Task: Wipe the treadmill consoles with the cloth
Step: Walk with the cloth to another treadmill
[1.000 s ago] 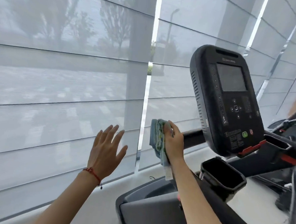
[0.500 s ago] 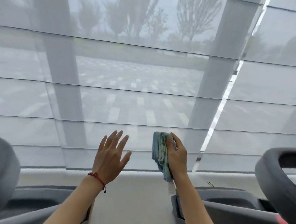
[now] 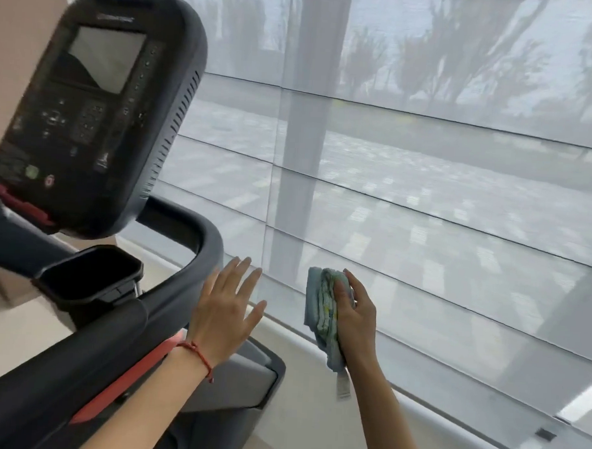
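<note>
the right hand (image 3: 358, 317) holds a folded blue-green cloth (image 3: 324, 315) upright, fingers curled over its back in a firm grip; a white tag (image 3: 342, 384) hangs from the cloth's lower end. the cloth is in the air before the window blind (image 3: 460, 198), well apart from the treadmill console (image 3: 98, 111), touching no machine. the left hand (image 3: 226, 310) is raised with fingers spread wide, holding nothing, just beside the dark curved handrail (image 3: 196, 260); a red string bracelet (image 3: 197, 353) circles its wrist. a black cup holder (image 3: 89, 275) sits below the console.
</note>
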### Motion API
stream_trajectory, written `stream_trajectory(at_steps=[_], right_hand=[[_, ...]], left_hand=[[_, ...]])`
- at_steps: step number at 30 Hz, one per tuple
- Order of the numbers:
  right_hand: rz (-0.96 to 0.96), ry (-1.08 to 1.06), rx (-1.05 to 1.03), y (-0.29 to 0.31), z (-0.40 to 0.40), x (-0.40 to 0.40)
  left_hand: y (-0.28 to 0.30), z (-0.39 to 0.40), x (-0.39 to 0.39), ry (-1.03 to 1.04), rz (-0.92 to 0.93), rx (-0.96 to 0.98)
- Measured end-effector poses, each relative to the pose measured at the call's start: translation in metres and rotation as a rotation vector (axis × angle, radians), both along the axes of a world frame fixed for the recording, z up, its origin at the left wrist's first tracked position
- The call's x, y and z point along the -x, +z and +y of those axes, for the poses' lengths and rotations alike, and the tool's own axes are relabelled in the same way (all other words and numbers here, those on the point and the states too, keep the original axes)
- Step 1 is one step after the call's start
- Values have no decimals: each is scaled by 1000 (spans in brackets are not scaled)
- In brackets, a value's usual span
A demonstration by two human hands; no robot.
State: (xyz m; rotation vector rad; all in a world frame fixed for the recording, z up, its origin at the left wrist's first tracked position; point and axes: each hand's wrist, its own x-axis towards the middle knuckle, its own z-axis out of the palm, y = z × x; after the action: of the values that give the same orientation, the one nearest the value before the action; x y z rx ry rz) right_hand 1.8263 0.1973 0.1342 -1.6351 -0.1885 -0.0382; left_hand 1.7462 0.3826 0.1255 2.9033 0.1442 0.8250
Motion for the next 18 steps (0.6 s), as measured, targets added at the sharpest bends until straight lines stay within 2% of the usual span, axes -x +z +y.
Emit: stream_trajectory(at_steps=[9,18], right_hand=[[34,152,44,-27,18,49],[35,230,88,-42,22,143]], left_hand=[[-25,-3,90,151,-11,3],[-48,-3,201,286,-9,9]])
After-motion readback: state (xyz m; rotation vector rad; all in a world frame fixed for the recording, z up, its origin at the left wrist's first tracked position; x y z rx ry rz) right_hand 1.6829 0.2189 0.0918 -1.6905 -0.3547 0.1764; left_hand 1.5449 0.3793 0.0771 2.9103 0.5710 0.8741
